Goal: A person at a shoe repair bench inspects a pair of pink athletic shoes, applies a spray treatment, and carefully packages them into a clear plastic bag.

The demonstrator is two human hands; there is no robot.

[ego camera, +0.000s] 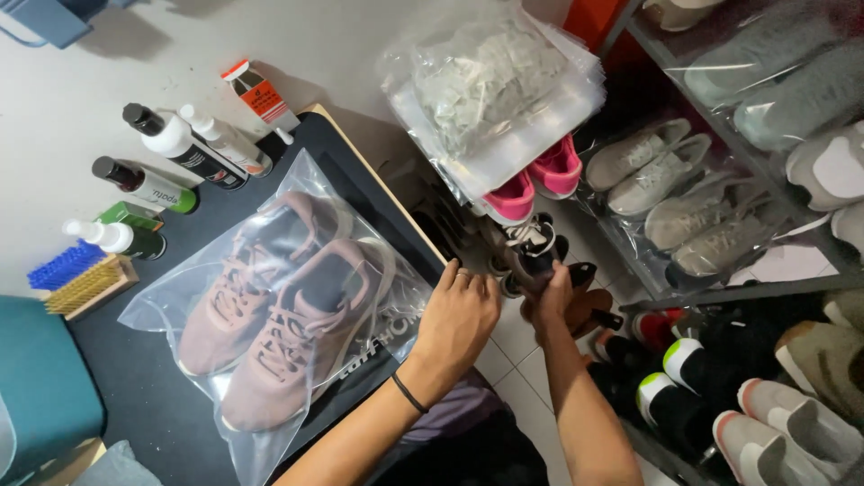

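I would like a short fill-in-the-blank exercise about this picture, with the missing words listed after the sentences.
1. The pair of pink sneakers on the black table lies inside a clear plastic ____.
2. The left hand wears a ____ on one finger and a thin black band at the wrist.
3. The brush at the table's left edge has blue and ____ bristles.
4. The right hand grips a dark ____ past the table's edge.

Missing words: bag; ring; yellow; shoe

Light was even, bright overhead. Glare sat on plastic bag (270, 315). Bottles (180, 148) cast soft shadows on wall. Edges bent slightly, hands mildly blurred.
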